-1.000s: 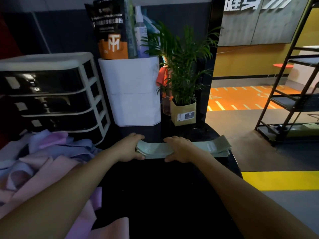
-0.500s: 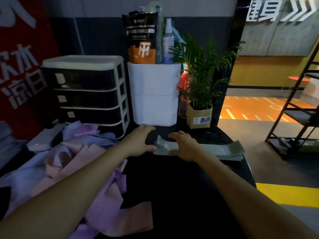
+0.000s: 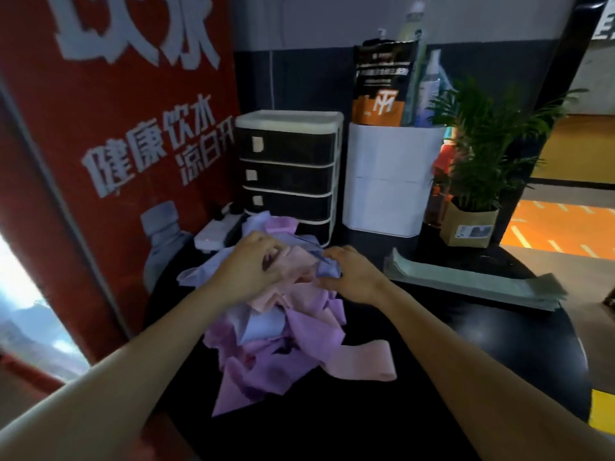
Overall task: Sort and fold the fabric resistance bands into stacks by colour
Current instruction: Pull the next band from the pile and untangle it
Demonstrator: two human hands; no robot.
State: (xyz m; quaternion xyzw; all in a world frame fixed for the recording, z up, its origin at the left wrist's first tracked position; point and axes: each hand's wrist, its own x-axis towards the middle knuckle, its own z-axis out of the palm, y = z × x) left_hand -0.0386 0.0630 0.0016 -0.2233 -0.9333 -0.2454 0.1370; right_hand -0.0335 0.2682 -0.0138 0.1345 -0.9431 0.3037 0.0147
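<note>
Both hands, left [image 3: 253, 264] and right [image 3: 352, 274], on a tangled pink-lilac band heap [image 3: 286, 331]; green stack [image 3: 472, 281] just right.

A gym or fitness studio is suggested, seen from a black counter [image 3: 499, 344] near its entrance. This is indicated by the orange floor with painted white lane markings [image 3: 559, 227] beyond the counter, a supplement pouch [image 3: 382, 88] and spray bottle [image 3: 429, 84] stood in a white bin [image 3: 389, 181], and a red banner advertising drinking water [image 3: 126, 128]. A small drawer unit [image 3: 289, 174] and a potted palm [image 3: 476, 181] are kept at the back, as at a reception desk.
</note>
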